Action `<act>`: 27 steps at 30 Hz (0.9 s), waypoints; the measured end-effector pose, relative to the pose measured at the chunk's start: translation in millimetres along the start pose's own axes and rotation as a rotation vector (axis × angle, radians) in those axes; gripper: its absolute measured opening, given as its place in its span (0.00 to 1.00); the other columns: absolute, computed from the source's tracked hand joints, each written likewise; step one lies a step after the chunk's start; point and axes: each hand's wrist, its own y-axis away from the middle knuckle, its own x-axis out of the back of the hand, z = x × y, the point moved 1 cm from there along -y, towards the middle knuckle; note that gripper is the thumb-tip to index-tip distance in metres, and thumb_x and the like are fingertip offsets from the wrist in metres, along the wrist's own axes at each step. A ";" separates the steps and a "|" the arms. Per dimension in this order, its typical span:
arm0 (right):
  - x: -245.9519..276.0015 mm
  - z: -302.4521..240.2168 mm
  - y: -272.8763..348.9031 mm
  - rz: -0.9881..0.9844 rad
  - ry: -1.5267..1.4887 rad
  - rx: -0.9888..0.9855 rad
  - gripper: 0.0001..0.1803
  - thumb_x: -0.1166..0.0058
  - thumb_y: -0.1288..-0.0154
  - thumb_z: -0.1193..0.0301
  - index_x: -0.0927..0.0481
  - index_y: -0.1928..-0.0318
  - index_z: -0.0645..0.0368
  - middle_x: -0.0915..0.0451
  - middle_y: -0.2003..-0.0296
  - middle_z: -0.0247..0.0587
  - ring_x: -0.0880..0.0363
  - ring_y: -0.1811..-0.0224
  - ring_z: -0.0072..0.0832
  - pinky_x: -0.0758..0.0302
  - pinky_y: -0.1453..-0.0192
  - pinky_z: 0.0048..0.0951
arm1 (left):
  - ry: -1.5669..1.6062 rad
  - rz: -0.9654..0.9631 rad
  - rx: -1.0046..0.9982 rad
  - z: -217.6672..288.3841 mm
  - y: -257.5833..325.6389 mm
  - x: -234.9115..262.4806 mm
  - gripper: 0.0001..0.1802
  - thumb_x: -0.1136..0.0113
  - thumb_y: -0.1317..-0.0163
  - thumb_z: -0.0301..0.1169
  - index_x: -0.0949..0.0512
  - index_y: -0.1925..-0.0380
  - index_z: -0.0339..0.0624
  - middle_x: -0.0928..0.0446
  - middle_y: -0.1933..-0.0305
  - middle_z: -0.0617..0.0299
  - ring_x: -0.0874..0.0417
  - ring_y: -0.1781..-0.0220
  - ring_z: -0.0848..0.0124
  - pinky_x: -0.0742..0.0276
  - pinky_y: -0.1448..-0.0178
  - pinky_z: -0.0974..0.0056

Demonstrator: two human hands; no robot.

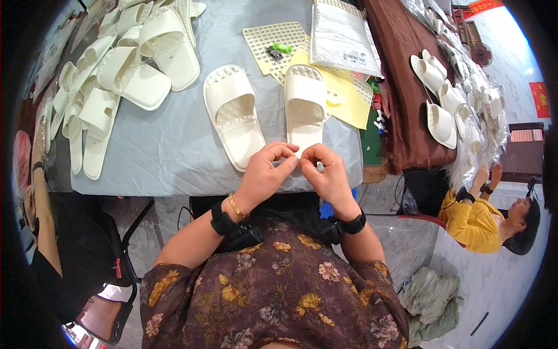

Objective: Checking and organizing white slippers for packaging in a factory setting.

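Note:
Two white slide slippers lie side by side on the grey cloth of the table in front of me, the left slipper [235,116] tilted a little and the right slipper [305,104] nearly straight, toes pointing away. My left hand [267,174] and my right hand [324,177] meet over the heel of the right slipper. Thumb and forefinger are pinched together on each hand, fingertips almost touching. Whatever sits between them is too small to make out. Yellow sticker sheets [349,99] with rows of small labels spread just beyond the right slipper.
A pile of white slippers [133,70] fills the table's left side. A clear plastic package [343,38] rests on the sticker sheets, near a green clip-like item [282,47]. More slippers [440,125] lie on a brown cloth [401,87] at right. A co-worker in yellow [474,224] sits beyond.

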 end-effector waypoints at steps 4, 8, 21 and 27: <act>11.8 11.3 -16.5 0.048 0.070 -0.077 0.05 0.42 0.38 0.74 0.20 0.68 0.65 0.21 0.78 0.39 0.24 0.75 0.22 0.27 0.70 0.27 | -0.483 0.089 -0.376 5.0 -1.1 -2.0 0.13 0.38 0.39 0.29 0.20 0.54 0.39 0.21 0.45 0.55 0.23 0.40 0.57 0.30 0.36 0.57; 20.5 39.4 -43.4 0.094 0.178 -0.126 0.09 0.43 0.37 0.72 0.18 0.68 0.67 0.19 0.79 0.44 0.21 0.77 0.25 0.26 0.71 0.30 | -0.798 0.070 -0.541 1.6 -0.2 -9.5 0.19 0.35 0.42 0.31 0.21 0.50 0.43 0.24 0.41 0.53 0.27 0.36 0.53 0.35 0.32 0.51; 12.2 45.7 -66.2 0.010 0.395 -0.128 0.11 0.42 0.42 0.68 0.18 0.69 0.65 0.18 0.74 0.56 0.16 0.70 0.51 0.22 0.64 0.43 | -1.017 0.011 -0.548 -22.3 5.8 -11.7 0.28 0.31 0.46 0.36 0.23 0.43 0.50 0.28 0.35 0.57 0.31 0.31 0.59 0.41 0.27 0.50; 8.7 47.4 -68.5 0.017 0.481 -0.143 0.10 0.41 0.43 0.67 0.17 0.69 0.62 0.16 0.73 0.54 0.16 0.67 0.51 0.20 0.62 0.45 | -1.020 0.012 -0.554 -23.4 3.7 -11.7 0.29 0.31 0.47 0.36 0.23 0.42 0.50 0.28 0.35 0.58 0.31 0.31 0.60 0.40 0.27 0.51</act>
